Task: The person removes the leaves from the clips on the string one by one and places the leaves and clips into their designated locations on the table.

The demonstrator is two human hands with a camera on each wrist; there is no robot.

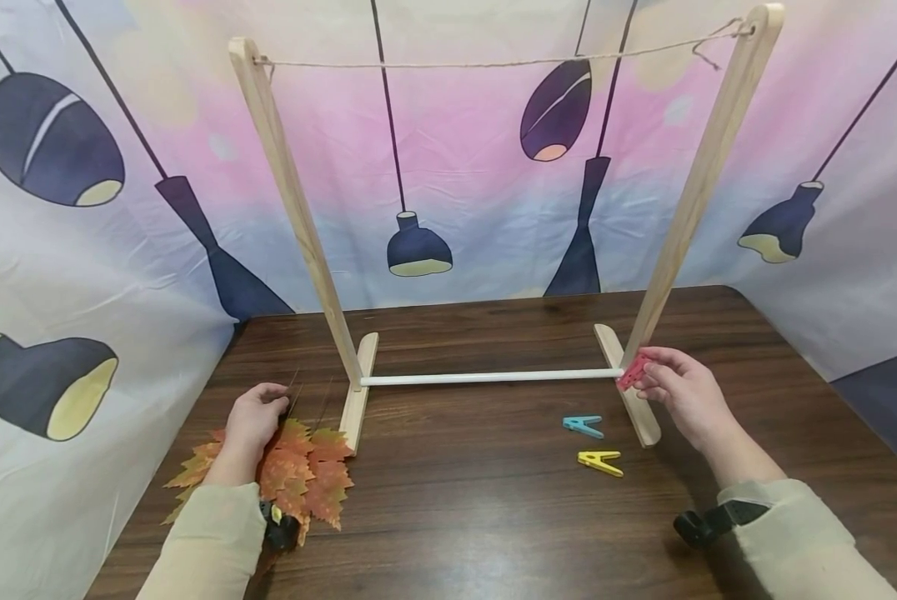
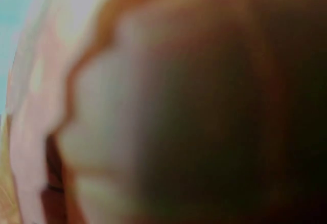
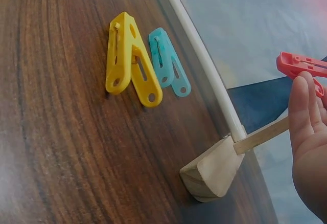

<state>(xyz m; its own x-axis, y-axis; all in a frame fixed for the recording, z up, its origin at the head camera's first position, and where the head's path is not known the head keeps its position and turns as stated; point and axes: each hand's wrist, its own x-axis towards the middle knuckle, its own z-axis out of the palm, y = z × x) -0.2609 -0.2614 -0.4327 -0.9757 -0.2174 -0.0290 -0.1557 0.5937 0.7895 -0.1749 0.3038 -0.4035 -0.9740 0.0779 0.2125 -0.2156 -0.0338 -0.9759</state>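
Note:
My right hand (image 1: 684, 396) pinches a red clothespin (image 1: 633, 372) between thumb and fingers, beside the foot of the rack's right post. The right wrist view shows the red clothespin (image 3: 302, 64) at the fingertips. At the left, my left hand (image 1: 256, 421) has its fingertips curled at a thin leaf stem, beside orange artificial maple leaves (image 1: 327, 487). Part of these leaves lies under the forearm. A blurred leaf surface (image 2: 97, 121) fills most of the left wrist view, hiding the fingers there. A blue clothespin (image 1: 583, 426) and a yellow clothespin (image 1: 601, 462) lie on the table.
A wooden rack with a left post (image 1: 298, 208) and a right post (image 1: 699, 192) stands on the dark wooden table (image 1: 463, 517). Twine (image 1: 456, 65) spans its top, and a white rod (image 1: 493, 377) joins the feet. Behind hangs a lamp-patterned cloth (image 1: 486, 183).

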